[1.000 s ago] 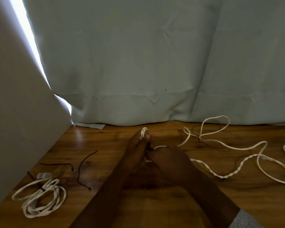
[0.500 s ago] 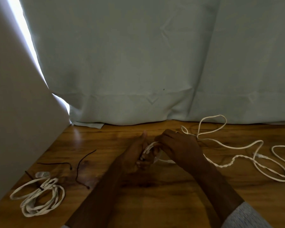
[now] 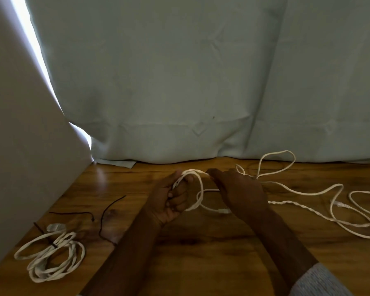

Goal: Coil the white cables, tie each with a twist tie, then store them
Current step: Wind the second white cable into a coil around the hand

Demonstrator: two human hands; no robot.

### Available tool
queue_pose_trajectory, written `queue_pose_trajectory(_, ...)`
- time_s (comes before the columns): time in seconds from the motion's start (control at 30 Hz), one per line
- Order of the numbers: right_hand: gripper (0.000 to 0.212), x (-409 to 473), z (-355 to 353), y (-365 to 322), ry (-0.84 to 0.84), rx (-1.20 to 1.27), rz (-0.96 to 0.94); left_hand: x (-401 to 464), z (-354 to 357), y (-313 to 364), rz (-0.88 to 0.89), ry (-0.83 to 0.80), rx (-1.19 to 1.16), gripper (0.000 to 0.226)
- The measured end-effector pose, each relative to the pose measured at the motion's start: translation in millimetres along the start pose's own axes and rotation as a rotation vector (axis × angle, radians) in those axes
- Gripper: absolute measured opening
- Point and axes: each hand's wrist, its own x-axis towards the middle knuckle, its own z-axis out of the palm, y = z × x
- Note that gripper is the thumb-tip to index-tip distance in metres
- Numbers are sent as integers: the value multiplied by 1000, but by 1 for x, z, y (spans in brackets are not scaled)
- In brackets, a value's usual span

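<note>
Setup's pretty plain. Wooden desk (image 3: 201, 263), warm brown with darker grain streaks and a bit of shine near the back left. Behind it hangs a pale grey-green curtain (image 3: 179, 82), creased, with its hem resting right on the desk's back edge and one corner flopped flat onto the wood. On the left there's a slanted white panel (image 3: 19, 146) leaning across that side, and a bright strip of daylight (image 3: 41, 67) shows in the gap between panel and curtain.

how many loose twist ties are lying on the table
2: one twist tie near the wall, another twist tie right of it. A third already binds the coiled cable.
</note>
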Motion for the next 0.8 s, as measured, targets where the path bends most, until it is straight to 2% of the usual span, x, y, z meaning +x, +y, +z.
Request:
queue_pose_trajectory(0.1, 37, -1, 1, 3, -80, 1, -1, 2, -2, 1, 84, 74, -83, 41)
queue_pose_trajectory(0.2, 41, -1, 6, -2, -137, -25, -22, 3, -2, 3, 140, 8, -188, 43)
queue_pose_trajectory(0.47, 44, -2, -3, -21, -241, -9, -70, 2, 0, 9, 247, 44, -220, 53)
queue_pose_trajectory(0.67, 47, -1, -10, -24, -257, 24, -63, 0, -1, 15, 357, 248, -170, 52)
queue_pose_trajectory(0.8, 50, -4, -9, -37, -299, 69, -110, 4, 2, 12, 397, 289, -151, 50)
